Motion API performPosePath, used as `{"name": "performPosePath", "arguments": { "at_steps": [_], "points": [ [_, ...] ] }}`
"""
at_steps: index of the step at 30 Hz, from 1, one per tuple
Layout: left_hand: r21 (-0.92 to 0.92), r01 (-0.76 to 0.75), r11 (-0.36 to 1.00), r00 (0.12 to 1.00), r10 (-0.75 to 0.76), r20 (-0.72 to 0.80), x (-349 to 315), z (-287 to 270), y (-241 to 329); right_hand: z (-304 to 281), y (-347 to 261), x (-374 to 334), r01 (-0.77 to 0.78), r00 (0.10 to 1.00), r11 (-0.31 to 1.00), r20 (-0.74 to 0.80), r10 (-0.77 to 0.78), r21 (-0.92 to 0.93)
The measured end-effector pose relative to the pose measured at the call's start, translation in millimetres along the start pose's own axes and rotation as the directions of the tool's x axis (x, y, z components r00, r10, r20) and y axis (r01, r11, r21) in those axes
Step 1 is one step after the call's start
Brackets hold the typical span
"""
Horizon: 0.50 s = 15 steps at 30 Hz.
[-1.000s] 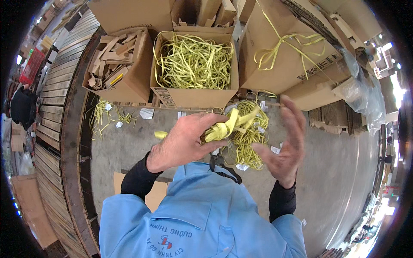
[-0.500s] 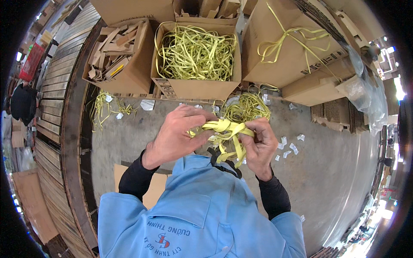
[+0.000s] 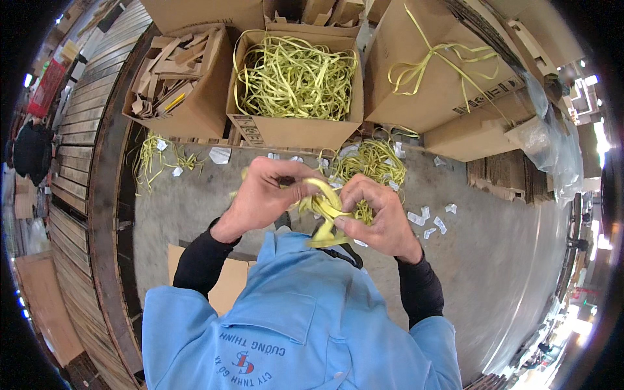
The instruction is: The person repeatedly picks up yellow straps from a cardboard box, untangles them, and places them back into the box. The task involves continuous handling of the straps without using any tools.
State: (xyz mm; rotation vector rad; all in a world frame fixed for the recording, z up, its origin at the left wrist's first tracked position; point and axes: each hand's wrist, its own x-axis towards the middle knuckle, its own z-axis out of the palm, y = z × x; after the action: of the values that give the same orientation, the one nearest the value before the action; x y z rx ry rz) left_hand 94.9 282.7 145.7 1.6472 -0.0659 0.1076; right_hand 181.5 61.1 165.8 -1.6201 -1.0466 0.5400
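Note:
A looped bunch of flat yellow strapping (image 3: pixel 327 203) hangs between my two hands in front of my chest. My left hand (image 3: pixel 270 193) pinches its upper left part between thumb and fingers. On the other side my right hand (image 3: pixel 377 213) grips the bunch, thumb and forefinger closed together on the bands. Loose ends droop below, blurred by motion. Just beyond my hands, a tangled heap of the same yellow strapping (image 3: pixel 383 160) lies on the floor among white paper scraps.
Ahead stands a cardboard box (image 3: pixel 292 130) full of yellow strapping. Left of it, another box (image 3: pixel 201 120) holds torn cardboard strips. A large carton (image 3: pixel 422 71) with bands draped over it is at right. Slatted wooden planks (image 3: pixel 81 130) run along the left. Paper scraps (image 3: pixel 439 225) dot the floor.
My right hand has moved left, closer to my left hand, and its grip has turned. The strapping between them has bent from a level stretch into a slanting loop.

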Motion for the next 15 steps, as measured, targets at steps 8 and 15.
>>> {"name": "performPosePath", "arguments": {
  "at_steps": [8,15],
  "points": [
    [-0.267,0.039,0.963,0.984,-0.083,-0.157,2.9,30.8,-20.0,38.2,15.6,-18.9,-0.018,0.991,0.998,-0.13,0.025,0.054],
    [0.479,-0.386,0.788,0.861,0.12,0.495,3.6,-5.2,-2.6,41.6,28.7,-20.9,-0.025,0.986,0.969,-0.156,0.065,0.245]
  ]
}}
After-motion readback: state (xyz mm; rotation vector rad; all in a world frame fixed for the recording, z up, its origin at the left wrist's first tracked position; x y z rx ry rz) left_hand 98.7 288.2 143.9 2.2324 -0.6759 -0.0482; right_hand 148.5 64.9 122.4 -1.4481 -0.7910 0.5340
